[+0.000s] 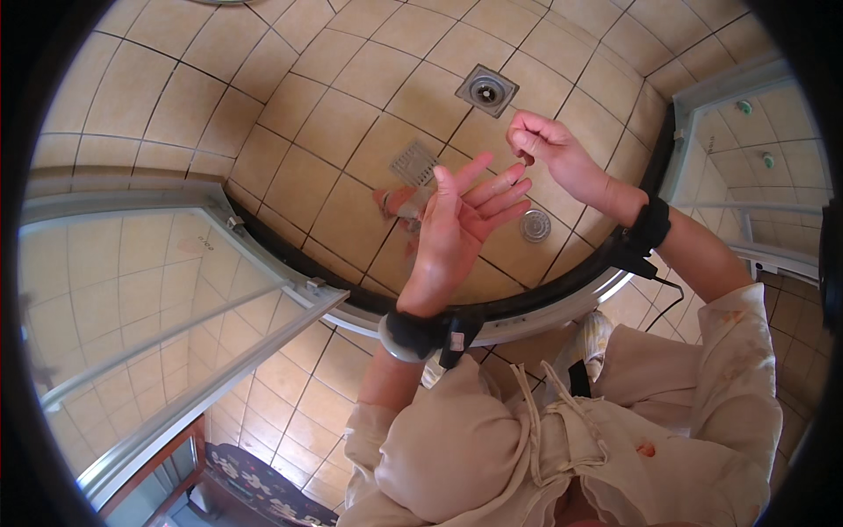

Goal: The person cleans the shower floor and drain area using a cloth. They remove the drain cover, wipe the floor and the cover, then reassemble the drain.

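Over the tiled shower floor, my left hand (458, 220) is held palm up with its fingers spread, and it grips nothing. Close to its fingertips is my right hand (555, 151), its fingers curled into a pinch. What they hold, if anything, is too small to make out. Beyond both hands, a square floor drain (486, 90) has its round hole uncovered. A square slotted grate (414, 164) lies on the tiles left of the hands. A round metal strainer (535, 226) lies to the right. Partly hidden behind my left hand is a crumpled reddish and whitish piece (402, 203).
A curved shower sill (518, 323) with a dark inner edge runs between my body and the drain. Glass door panels stand at left (167, 290) and right (746, 158). A dark patterned mat (263, 487) lies at lower left. Black straps circle both wrists.
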Demonstrator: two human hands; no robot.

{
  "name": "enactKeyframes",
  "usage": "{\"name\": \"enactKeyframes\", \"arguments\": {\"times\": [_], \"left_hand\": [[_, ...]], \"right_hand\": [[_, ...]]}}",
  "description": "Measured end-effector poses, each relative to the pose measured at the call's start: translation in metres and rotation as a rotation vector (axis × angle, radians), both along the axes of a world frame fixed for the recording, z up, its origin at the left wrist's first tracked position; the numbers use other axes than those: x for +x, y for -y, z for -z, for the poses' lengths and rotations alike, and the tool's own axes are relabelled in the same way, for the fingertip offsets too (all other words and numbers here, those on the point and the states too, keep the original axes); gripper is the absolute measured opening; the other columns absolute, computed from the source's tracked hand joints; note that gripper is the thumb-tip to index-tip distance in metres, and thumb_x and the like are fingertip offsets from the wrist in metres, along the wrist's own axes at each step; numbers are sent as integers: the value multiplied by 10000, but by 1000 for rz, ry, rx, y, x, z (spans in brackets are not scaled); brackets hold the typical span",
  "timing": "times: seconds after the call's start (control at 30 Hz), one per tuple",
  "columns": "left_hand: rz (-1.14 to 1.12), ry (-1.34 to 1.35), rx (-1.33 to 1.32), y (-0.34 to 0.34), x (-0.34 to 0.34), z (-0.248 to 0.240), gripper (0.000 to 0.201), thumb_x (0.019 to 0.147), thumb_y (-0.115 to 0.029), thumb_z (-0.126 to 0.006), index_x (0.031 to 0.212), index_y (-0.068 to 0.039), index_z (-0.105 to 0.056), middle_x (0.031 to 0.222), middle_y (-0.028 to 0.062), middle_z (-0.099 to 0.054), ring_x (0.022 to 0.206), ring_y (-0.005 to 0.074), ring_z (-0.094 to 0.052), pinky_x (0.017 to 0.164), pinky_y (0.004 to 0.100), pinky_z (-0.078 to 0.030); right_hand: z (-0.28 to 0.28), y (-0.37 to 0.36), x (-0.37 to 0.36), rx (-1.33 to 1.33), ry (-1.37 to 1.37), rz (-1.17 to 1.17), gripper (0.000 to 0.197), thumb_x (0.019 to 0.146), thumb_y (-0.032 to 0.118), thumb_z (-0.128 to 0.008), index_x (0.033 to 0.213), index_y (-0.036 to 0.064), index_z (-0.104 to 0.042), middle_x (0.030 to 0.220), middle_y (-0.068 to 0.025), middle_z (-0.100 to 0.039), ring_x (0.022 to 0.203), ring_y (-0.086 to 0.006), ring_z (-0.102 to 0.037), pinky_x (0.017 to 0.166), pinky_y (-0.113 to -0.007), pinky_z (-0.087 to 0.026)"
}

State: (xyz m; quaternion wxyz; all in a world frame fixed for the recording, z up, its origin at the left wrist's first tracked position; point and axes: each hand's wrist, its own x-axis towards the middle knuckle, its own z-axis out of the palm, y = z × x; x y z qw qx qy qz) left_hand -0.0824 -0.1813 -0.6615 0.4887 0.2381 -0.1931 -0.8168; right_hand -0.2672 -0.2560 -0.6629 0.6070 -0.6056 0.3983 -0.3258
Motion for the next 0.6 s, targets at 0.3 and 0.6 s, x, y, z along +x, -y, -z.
{"name": "enactKeyframes", "arguments": {"times": [0.3,0.6], "left_hand": [[-23,44,-14,-4,1,0,867,857,-698,-187,1378,-14,-294,1357,267,-396,1251,383,-418,1032,517,-358],[-83,93,-59,-6,2,5,816,886,-666,-202,1385,-28,-298,1367,253,-391,1266,373,-400,1051,502,-326]], "right_hand": [[-13,10,-11,27,24,-50,373,969,343,-441,697,88,-432,624,33,-388,582,-72,-364,575,-220,-316],[-5,23,-25,148,-18,-4,261,874,250,-630,705,65,-557,650,28,-510,590,-56,-440,545,-213,-359]]}}
